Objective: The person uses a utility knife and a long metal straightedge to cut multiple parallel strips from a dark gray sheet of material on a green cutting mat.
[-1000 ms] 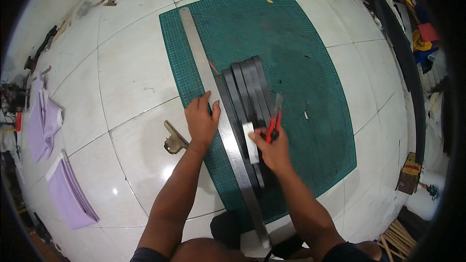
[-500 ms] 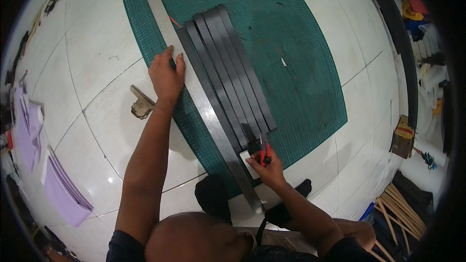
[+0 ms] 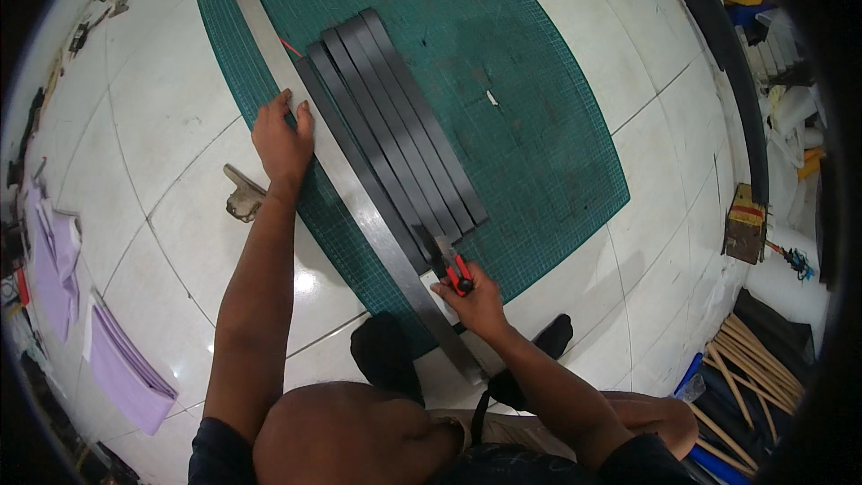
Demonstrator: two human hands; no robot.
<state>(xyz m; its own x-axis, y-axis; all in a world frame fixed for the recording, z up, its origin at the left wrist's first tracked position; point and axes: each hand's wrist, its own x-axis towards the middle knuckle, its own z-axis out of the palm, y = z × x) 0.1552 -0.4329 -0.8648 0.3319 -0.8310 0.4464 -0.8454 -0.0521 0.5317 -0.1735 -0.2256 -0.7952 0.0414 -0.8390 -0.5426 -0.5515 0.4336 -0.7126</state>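
Observation:
A long steel ruler lies slantwise over the left side of a green cutting mat. Along its right side runs a row of dark grey strips, laid side by side. My left hand rests on the ruler's upper part, thumb and fingers apart and pressing down. In my right hand is a red and black utility knife, its blade toward the near ends of the strips. Under that hand's thumb a small white flat piece shows beside the ruler, partly hidden.
A metal clip lies on the white tiled floor left of the mat. Folded lilac cloth is at the far left. Wooden sticks and a worn block stand at the right. My dark-covered foot is at the mat's near edge.
The whole view has shifted, so mat, ruler and strips appear farther left. The knife has turned, its blade now leaning left toward the ruler. My left hand keeps its place on the ruler.

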